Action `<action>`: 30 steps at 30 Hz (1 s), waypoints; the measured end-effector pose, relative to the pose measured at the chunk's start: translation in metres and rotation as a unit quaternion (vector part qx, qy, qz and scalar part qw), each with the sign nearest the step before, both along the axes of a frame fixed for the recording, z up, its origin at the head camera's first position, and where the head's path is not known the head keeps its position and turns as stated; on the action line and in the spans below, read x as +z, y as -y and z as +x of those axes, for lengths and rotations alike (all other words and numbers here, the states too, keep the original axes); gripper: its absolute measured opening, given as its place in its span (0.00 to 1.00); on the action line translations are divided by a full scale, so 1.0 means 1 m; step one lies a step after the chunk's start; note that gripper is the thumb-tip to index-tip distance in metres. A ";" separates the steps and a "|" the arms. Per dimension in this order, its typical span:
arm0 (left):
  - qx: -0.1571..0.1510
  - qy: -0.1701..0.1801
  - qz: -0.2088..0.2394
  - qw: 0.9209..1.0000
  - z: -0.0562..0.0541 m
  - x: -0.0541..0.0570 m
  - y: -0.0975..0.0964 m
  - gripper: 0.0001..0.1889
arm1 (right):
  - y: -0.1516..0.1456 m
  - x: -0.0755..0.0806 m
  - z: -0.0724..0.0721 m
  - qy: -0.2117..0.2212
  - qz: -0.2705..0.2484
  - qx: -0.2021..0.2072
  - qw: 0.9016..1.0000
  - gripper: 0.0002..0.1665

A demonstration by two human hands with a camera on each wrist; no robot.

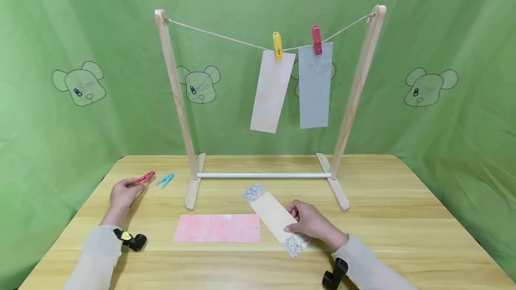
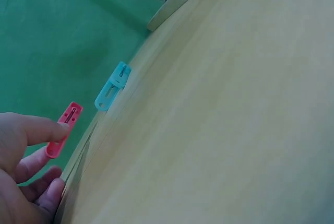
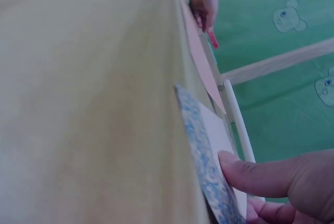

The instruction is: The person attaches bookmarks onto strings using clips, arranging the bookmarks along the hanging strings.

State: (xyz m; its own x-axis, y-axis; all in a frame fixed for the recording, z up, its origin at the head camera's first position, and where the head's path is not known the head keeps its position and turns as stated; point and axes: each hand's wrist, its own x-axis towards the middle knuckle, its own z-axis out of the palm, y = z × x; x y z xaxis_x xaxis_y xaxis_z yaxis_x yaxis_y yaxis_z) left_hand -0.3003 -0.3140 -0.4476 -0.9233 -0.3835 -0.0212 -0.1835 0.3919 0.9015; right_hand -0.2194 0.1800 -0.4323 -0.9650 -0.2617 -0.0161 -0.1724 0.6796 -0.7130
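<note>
My left hand (image 1: 124, 193) pinches a red clothespin (image 1: 146, 177) between thumb and finger at the table's left side. Just right of it lies a light-blue clothespin (image 1: 165, 180). Near the middle front, my right hand (image 1: 309, 221) grips the right edge of a cream paper strip (image 1: 274, 215) whose two ends carry a blue-and-white pattern; in the right wrist view the thumb lies on the strip's (image 3: 213, 135) face. Beside the strip, a pink paper strip (image 1: 217, 228) lies flat on the table.
A wooden stand (image 1: 359, 88) holds a sagging string (image 1: 217, 35) above the table (image 1: 403, 218). From it hang a pale pinkish strip (image 1: 272, 95) under a yellow clothespin (image 1: 277, 46) and a grey-blue strip (image 1: 315, 88) under a red clothespin (image 1: 316, 40). A white bar (image 1: 264, 175) joins the stand's feet.
</note>
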 end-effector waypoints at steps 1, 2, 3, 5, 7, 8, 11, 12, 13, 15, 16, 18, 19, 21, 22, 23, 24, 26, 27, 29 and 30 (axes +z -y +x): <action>0.005 -0.006 0.014 1.000 0.000 0.000 0.000 0.24 | -0.002 0.000 -0.002 0.005 -0.010 0.005 1.000 0.19; 0.011 -0.012 0.028 0.999 -0.001 0.000 0.000 0.24 | -0.005 0.001 -0.004 0.009 -0.024 0.013 1.000 0.18; 0.015 -0.018 0.043 0.999 -0.001 0.001 0.000 0.24 | -0.007 0.001 -0.006 0.016 -0.039 0.018 0.999 0.16; 0.023 -0.027 0.069 0.997 -0.001 0.003 0.001 0.24 | -0.012 0.001 -0.010 0.030 -0.068 0.027 0.997 0.12; 0.026 -0.040 0.095 0.994 -0.001 0.006 0.000 0.25 | -0.017 0.002 -0.014 0.049 -0.095 0.039 0.993 0.10; 0.026 -0.046 0.106 0.993 -0.001 0.008 0.000 0.25 | -0.018 0.002 -0.015 0.060 -0.109 0.045 0.991 0.09; 0.017 -0.055 0.131 0.990 0.000 0.013 -0.001 0.25 | -0.024 0.002 -0.020 0.090 -0.136 0.060 0.985 0.09; 0.014 -0.057 0.136 0.989 0.000 0.015 -0.002 0.23 | -0.025 0.003 -0.021 0.098 -0.142 0.063 0.983 0.09; 0.011 -0.058 0.139 0.988 0.001 0.017 -0.002 0.22 | -0.026 0.003 -0.023 0.105 -0.148 0.066 0.981 0.09; 0.005 -0.058 0.147 0.987 0.002 0.021 -0.003 0.19 | -0.026 0.004 -0.024 0.112 -0.155 0.065 0.979 0.09; 0.003 -0.060 0.149 0.987 0.002 0.023 -0.004 0.17 | -0.026 0.004 -0.025 0.114 -0.157 0.065 0.979 0.10; 0.000 -0.065 0.158 0.985 0.003 0.027 -0.004 0.14 | -0.025 0.004 -0.026 0.117 -0.160 0.063 0.978 0.10; -0.005 -0.069 0.161 0.985 0.004 0.030 -0.005 0.13 | -0.025 0.004 -0.026 0.118 -0.162 0.062 0.978 0.11; -0.015 -0.076 0.173 0.982 0.004 0.035 -0.006 0.12 | -0.024 0.005 -0.027 0.115 -0.163 0.057 0.978 0.11; -0.020 -0.078 0.175 0.981 0.004 0.038 -0.007 0.12 | -0.024 0.006 -0.028 0.111 -0.164 0.056 0.979 0.12; -0.025 -0.081 0.178 0.980 0.004 0.041 -0.008 0.12 | -0.025 0.007 -0.029 0.108 -0.165 0.055 0.979 0.12; -0.031 -0.083 0.179 0.980 0.003 0.044 -0.009 0.13 | -0.025 0.009 -0.029 0.104 -0.164 0.052 0.980 0.12; -0.038 -0.090 0.189 0.977 0.003 0.050 -0.012 0.13 | -0.027 0.012 -0.031 0.094 -0.162 0.049 0.981 0.12; -0.041 -0.094 0.192 0.976 0.003 0.053 -0.014 0.13 | -0.028 0.014 -0.032 0.089 -0.161 0.048 0.982 0.11; -0.045 -0.104 0.202 0.973 0.003 0.059 -0.018 0.12 | -0.028 0.018 -0.034 0.083 -0.162 0.046 0.982 0.11; -0.049 -0.110 0.208 0.971 0.003 0.063 -0.020 0.12 | -0.028 0.020 -0.035 0.079 -0.162 0.045 0.983 0.11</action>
